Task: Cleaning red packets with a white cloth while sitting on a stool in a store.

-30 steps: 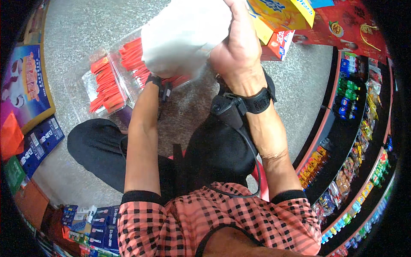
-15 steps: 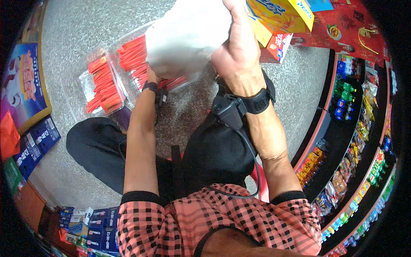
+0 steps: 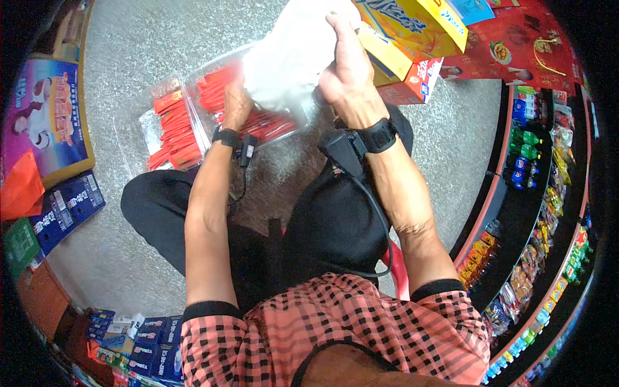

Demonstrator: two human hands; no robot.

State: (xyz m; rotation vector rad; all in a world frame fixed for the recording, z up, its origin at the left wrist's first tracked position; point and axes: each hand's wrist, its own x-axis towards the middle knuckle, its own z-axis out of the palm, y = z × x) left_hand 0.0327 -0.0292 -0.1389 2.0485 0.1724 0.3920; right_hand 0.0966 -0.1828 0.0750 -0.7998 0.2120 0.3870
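Note:
A bulky white plastic bag [image 3: 290, 61], overexposed in places, is in front of me at the top of the view. My right hand [image 3: 351, 77] holds it along its right side, with fingers pointing up against it. My left hand [image 3: 237, 106] is low at the bag's left, over a clear plastic bin [image 3: 284, 132] of red packets [image 3: 216, 87]. Its fingers are blurred and partly lost against the packets, so their grip does not show. Beside that bin, a second clear container [image 3: 147, 132] holds more red packets [image 3: 177, 132] in a row.
To the right of the bag stand a yellow carton [image 3: 412, 29] and a red-and-white box [image 3: 419, 84]. Curved shelves [image 3: 496, 187] of bottles and snacks line the right. A poster [image 3: 48, 122] and dark blue boxes [image 3: 68, 209] are at the left. My bent knees are below the bins.
The white bag has shifted a little right relative to the bins, uncovering my left hand, which was mostly hidden behind it. My right hand stays on the bag. The whole view has shifted slightly.

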